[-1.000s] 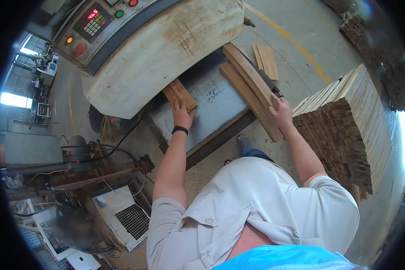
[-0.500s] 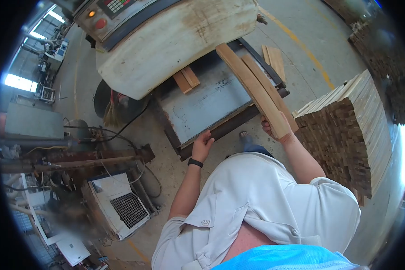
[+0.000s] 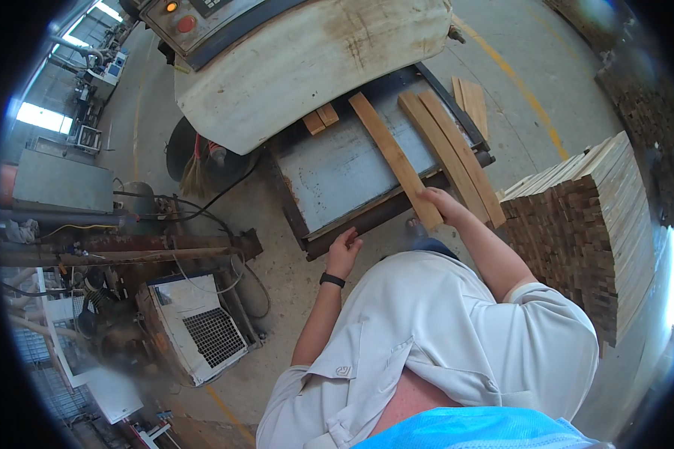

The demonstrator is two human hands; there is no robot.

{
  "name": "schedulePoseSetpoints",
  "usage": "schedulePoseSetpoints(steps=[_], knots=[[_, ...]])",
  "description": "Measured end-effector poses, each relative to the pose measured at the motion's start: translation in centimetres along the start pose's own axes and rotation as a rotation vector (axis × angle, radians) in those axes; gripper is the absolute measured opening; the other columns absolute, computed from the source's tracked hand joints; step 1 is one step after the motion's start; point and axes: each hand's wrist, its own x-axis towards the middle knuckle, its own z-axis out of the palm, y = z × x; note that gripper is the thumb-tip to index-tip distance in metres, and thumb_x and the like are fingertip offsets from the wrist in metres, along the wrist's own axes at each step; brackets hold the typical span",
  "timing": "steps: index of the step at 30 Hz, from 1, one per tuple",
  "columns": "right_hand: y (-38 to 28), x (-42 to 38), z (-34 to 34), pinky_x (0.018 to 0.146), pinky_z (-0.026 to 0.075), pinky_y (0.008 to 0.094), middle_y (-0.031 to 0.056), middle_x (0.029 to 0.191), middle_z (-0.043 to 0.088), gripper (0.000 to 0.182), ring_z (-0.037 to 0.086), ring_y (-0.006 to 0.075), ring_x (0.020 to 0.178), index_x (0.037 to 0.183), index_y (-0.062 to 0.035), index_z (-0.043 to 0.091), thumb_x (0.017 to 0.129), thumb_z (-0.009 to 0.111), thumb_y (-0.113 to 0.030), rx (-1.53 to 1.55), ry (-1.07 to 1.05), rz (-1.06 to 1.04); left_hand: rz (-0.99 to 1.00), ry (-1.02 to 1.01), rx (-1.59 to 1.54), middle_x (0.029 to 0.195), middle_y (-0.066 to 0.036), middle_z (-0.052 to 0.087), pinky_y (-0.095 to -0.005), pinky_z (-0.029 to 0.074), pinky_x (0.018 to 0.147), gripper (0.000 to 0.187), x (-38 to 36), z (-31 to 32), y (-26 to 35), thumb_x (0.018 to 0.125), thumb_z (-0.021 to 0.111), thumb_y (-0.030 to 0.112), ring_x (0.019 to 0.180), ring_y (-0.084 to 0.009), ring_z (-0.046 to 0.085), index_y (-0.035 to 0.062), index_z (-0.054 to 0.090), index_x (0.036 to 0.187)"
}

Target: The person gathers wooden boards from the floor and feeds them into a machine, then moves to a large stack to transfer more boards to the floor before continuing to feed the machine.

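My right hand (image 3: 445, 207) grips the near end of a long wooden plank (image 3: 392, 158), which slants across the metal machine table (image 3: 333, 179). To its right, two more planks, an inner one (image 3: 443, 150) and an outer one (image 3: 468, 161), lie side by side with their near ends past the table's front edge. My left hand (image 3: 343, 253), with a black band at the wrist, is empty at the table's front edge, fingers apart. Short wood pieces (image 3: 320, 119) lie on the table, partly hidden under the machine's pale hood (image 3: 299, 75).
A control panel with a red button (image 3: 186, 24) tops the machine. A tall stack of wood strips (image 3: 569, 224) stands at my right; loose boards (image 3: 469, 105) lie beyond the table. On the left are pipes, cables and a white grilled box (image 3: 195, 325). A broom (image 3: 195, 176) leans near the hood.
The planks at right were bunched over my right hand; now one is apart to the left, in that hand, and two lie to the right. Less of the short pieces shows. The view has shifted slightly.
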Motion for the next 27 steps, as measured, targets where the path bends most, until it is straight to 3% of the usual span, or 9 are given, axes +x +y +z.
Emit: schedulePoseSetpoints(steps=[3,5,6,8,11,15,17,20,27], knots=[[-0.5,1.8,-0.4,0.081,0.053,0.037,0.0184,0.104,0.067,0.064,0.067,0.0303,0.098,0.134,-0.002,0.051,0.089,0.066,-0.046,-0.111,0.185,0.01,0.015,0.003,0.008,0.121,-0.015,0.068,-0.0349,0.052,0.091,0.048,0.3,0.5,-0.1,0.09,0.07,0.019,0.108,-0.0249,0.066,0.0042,0.058,0.133],[-1.4,2.0,-0.5,0.089,0.052,0.0405,0.0213,0.114,0.06,0.065,0.064,0.0334,0.1,0.134,-0.002,0.051,0.09,0.064,-0.048,-0.722,0.425,-0.001,0.018,0.008,0.076,0.121,-0.015,0.068,-0.0323,0.052,0.092,0.047,0.3,0.6,0.4,0.089,0.07,0.015,0.107,-0.021,0.066,0.0043,0.058,0.133],[-1.3,2.0,-0.3,0.089,0.052,0.0405,0.0213,0.114,0.06,0.065,0.064,0.0334,0.1,0.134,-0.002,0.051,0.09,0.064,-0.048,-0.723,0.421,0.0,0.014,0.011,0.076,0.121,-0.015,0.068,-0.0323,0.052,0.092,0.047,0.2,0.6,0.8,0.089,0.07,0.015,0.107,-0.021,0.066,0.0043,0.058,0.133],[-0.1,1.1,0.3,0.093,0.05,0.0425,0.0215,0.119,0.056,0.075,0.058,0.0384,0.109,0.141,-0.0056,0.045,0.082,0.074,-0.043,-1.145,0.616,-0.176,0.019,0.005,0.1,0.119,-0.014,0.068,-0.0364,0.051,0.092,0.047,0.1,0.5,1.7,0.09,0.069,0.022,0.107,-0.0268,0.066,0.0047,0.058,0.133],[-1.3,-2.3,1.9,0.093,0.05,0.044,0.0195,0.121,0.052,0.082,0.055,0.037,0.112,0.146,-0.0088,0.038,0.078,0.077,-0.033,-1.42,0.582,-0.296,0.02,0.015,0.106,0.119,-0.015,0.067,-0.0372,0.051,0.093,0.047,0.3,0.9,0.9,0.09,0.069,0.022,0.108,-0.0274,0.066,0.0047,0.058,0.132],[-1.5,-1.6,1.9,0.09,0.051,0.0442,0.0182,0.118,0.051,0.085,0.054,0.037,0.109,0.149,-0.0125,0.033,0.076,0.077,-0.024,-1.435,0.515,-0.312,-0.01,0.017,0.135,0.119,-0.015,0.067,-0.0377,0.051,0.094,0.047,0.5,1.1,1.9,0.09,0.069,0.022,0.109,-0.0284,0.065,0.0048,0.058,0.132],[-1.9,1.0,1.6,0.09,0.051,0.0448,0.0189,0.114,0.052,0.076,0.055,0.0378,0.107,0.145,-0.0128,0.04,0.078,0.075,-0.021,-1.4,0.541,-0.451,-0.02,0.03,0.12,0.119,-0.015,0.067,-0.0382,0.051,0.094,0.047,0.4,1.2,2.3,0.09,0.069,0.021,0.11,-0.029,0.064,0.0043,0.057,0.132],[-5.2,8.0,1.7,0.094,0.049,0.0445,0.0188,0.115,0.053,0.075,0.055,0.0369,0.111,0.144,-0.0122,0.041,0.077,0.074,-0.019,-1.334,0.506,-0.41,-0.031,0.041,0.143,0.119,-0.016,0.066,-0.0387,0.051,0.095,0.047,0.7,1.3,3.1,0.09,0.069,0.021,0.11,-0.0294,0.065,0.0034,0.058,0.131],[-14.6,15.6,5.4,0.097,0.048,0.0457,0.0173,0.13,0.054,0.058,0.054,0.037,0.119,0.133,-0.006,0.052,0.081,0.072,-0.018,-1.079,0.59,-0.956,-0.017,0.048,0.137,0.12,-0.017,0.066,-0.0384,0.051,0.094,0.046,1.1,1.5,2.8,0.089,0.07,0.017,0.109,-0.0296,0.065,0.0027,0.058,0.131]])
